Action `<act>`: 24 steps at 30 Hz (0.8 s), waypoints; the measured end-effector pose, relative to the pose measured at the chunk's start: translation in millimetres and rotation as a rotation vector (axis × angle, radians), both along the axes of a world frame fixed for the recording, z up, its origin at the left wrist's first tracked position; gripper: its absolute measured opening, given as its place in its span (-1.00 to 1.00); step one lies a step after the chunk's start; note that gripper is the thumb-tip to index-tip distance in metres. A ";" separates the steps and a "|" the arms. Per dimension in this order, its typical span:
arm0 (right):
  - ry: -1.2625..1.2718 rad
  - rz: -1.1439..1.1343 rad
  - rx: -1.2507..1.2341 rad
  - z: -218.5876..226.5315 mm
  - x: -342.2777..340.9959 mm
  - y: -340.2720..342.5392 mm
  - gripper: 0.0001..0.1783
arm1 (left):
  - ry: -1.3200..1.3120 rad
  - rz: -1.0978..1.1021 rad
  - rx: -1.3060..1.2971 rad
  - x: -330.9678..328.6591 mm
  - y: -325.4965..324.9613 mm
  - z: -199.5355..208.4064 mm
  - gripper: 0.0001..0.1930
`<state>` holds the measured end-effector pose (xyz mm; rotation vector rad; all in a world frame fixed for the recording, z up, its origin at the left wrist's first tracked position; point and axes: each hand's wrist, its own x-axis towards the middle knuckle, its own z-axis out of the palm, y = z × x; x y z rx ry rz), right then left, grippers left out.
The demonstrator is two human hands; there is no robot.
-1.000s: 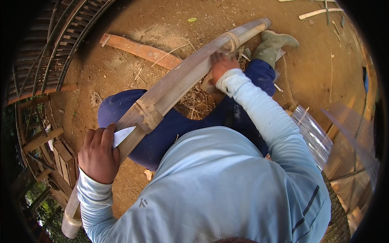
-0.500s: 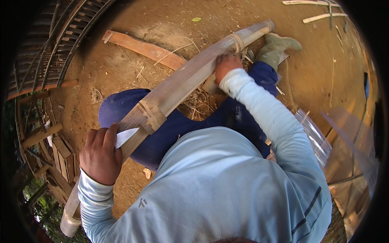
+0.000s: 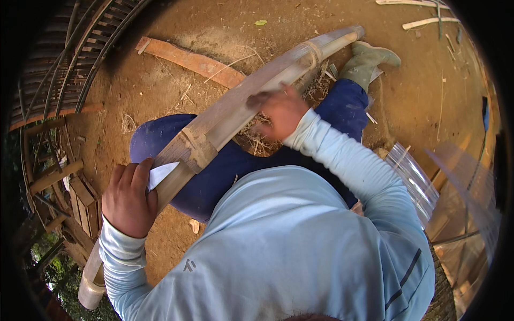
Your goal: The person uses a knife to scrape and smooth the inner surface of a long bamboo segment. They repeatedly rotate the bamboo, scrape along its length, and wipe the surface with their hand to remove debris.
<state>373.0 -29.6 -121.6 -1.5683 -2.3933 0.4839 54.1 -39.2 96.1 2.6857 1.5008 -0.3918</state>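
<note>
A long, pale bamboo pole (image 3: 227,107) lies slantwise across my lap, from the lower left to the upper right, with raised joints along it. My left hand (image 3: 127,206) is closed around a knife and rests on the pole's lower part. The pointed blade (image 3: 162,174) sticks out past the fingers over the bamboo; the handle is hidden in the palm. At the pole's near edge, around its middle, my right hand (image 3: 281,113) is smeared by motion. Its fingers look spread, with the thumb apart, and nothing shows between them.
Beyond the pole, a reddish wooden plank (image 3: 193,64) lies on the dirt floor. Shavings (image 3: 259,145) are scattered between my legs. Clear plastic sheeting (image 3: 412,179) is at my right, a slatted bamboo structure (image 3: 69,48) at the upper left, and stacked wood (image 3: 83,206) below it.
My right hand has come back along the pole, leftward and nearer to me, and its fingers have spread. The left hand with the knife has shifted slightly left.
</note>
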 end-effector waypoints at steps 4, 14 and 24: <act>-0.233 -0.351 -0.013 -30.6 39.9 18.7 -0.21 | -0.007 -0.010 -0.002 3.3 3.8 1.7 -0.47; -0.008 -0.135 0.116 -27.2 16.4 12.6 -0.38 | -0.061 0.050 -0.062 -5.0 15.8 0.6 -0.56; 0.478 0.362 0.086 24.6 -79.9 1.0 -0.45 | -0.053 0.132 -0.145 -13.3 24.8 -2.1 -0.56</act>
